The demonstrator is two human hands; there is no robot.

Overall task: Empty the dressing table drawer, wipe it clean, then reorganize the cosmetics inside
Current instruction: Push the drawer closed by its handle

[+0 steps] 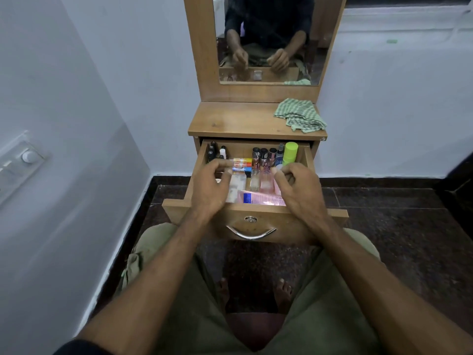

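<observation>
The wooden drawer (256,221) of the dressing table is pulled out and holds several cosmetics. At the back stand a lime green can (290,152), dark-capped bottles (263,156) and black tubes (212,151). Clear bottles (266,179) and a pink tube (261,198) lie nearer the front. My left hand (212,185) reaches into the left half, index finger and thumb pinching a small orange and white tube (242,163). My right hand (298,187) hovers over the right half with fingers curled; I see nothing in them. A green striped cloth (299,115) lies on the tabletop.
The table's top (235,121) is bare wood left of the cloth. A mirror (268,39) stands behind it. A white wall with a switch plate (18,162) is close on the left. My knees flank the drawer above the dark stone floor (396,226).
</observation>
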